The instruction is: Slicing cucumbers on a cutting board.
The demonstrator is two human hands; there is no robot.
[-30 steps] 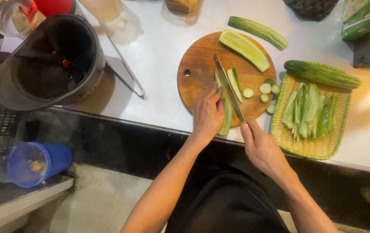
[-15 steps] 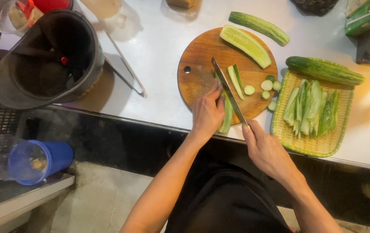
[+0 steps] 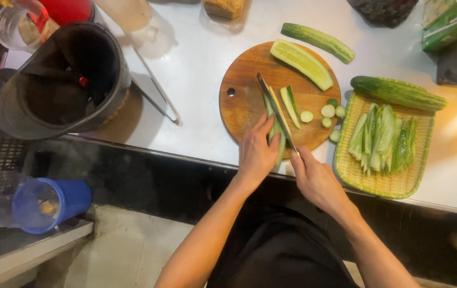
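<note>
Since half a second ago we have drawn the long steel-bladed knife (image 3: 275,111) a little nearer along the green cucumber strip (image 3: 277,140); the strip, the board and both hands lie much as they did.

Far left, below the counter, sits a blue plastic cup (image 3: 52,204). Above it, on the white counter (image 3: 201,90), stands a dark grey round bucket (image 3: 58,80), with a clear plastic cup (image 3: 18,26) and a red container (image 3: 71,9) at the top edge. A pair of thin metal tongs (image 3: 156,93) lies just right of the bucket.

On the round wooden cutting board (image 3: 244,101), our left hand (image 3: 257,154) presses down on the near end of the cucumber strip, fingers together and curled over it. Our right hand (image 3: 316,178) is wrapped tight around the knife's handle — the blade lies lengthwise on the strip. Beside it lie a second thin cucumber sliver (image 3: 290,104), a halved cucumber (image 3: 301,63) cut side up, and a few small round cucumber ends (image 3: 328,111) at the board's right rim.

A whole cucumber (image 3: 318,41) lies beyond the board. Further right, a yellow-green woven tray (image 3: 383,184) holds a heap of cut cucumber sticks (image 3: 383,137), and another whole dark cucumber (image 3: 398,92) rests across its far edge. In the top right corner sits a green rectangular package (image 3: 452,24) — its label is too small to make out.
</note>
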